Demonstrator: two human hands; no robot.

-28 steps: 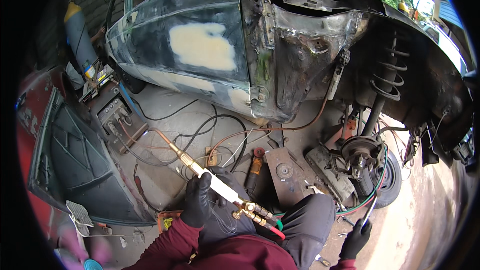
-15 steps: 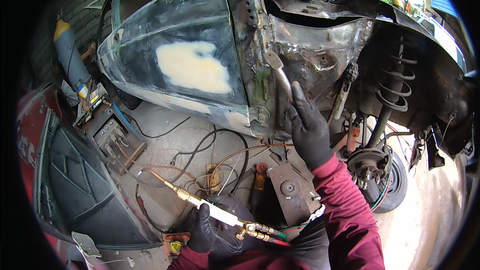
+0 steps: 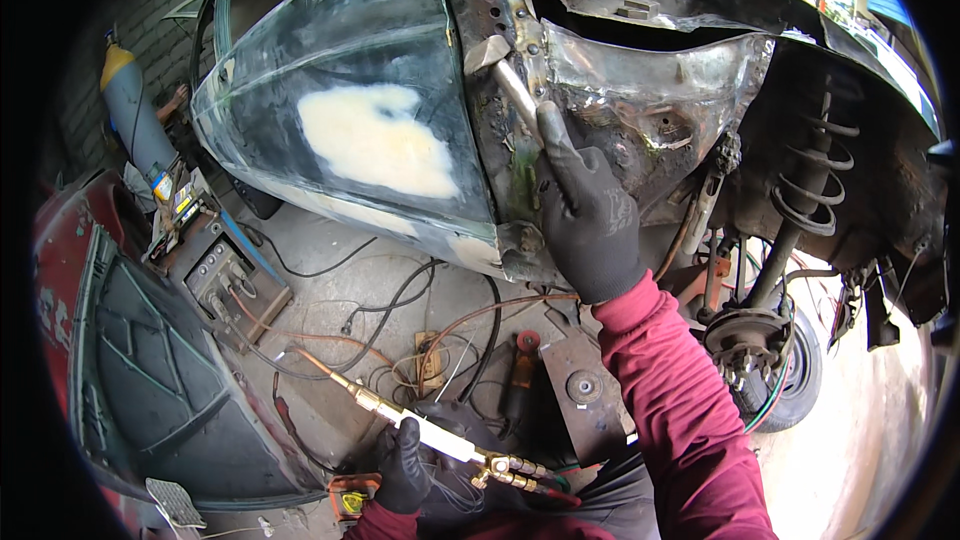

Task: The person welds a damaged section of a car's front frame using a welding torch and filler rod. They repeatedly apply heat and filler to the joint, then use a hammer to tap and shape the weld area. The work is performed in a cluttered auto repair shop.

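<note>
My gloved right hand (image 3: 590,210) is wrapped round a hammer (image 3: 518,98), its forefinger laid along the handle. The hammer's head is up by the car's bare metal door pillar (image 3: 535,55), near the door's edge; I cannot tell whether it touches. Low in the view, my gloved left hand (image 3: 403,470) grips a gas torch (image 3: 440,437) with a pale handle and brass fittings. The torch's thin copper tip points up and left, away from the car body. The dark car door (image 3: 390,60) bears a large cream patch of filler.
A welding machine (image 3: 225,265) and a gas cylinder (image 3: 135,105) stand at the left, beside a loose door panel (image 3: 150,370). Cables and hoses (image 3: 400,290) cross the floor. A coil spring strut (image 3: 800,195) and brake hub (image 3: 745,340) hang at right, with a wheel (image 3: 800,370) behind.
My right hand has moved left and slightly up with the hammer, whose head now shows turned toward the door's edge. My left hand and the torch have hardly moved.
</note>
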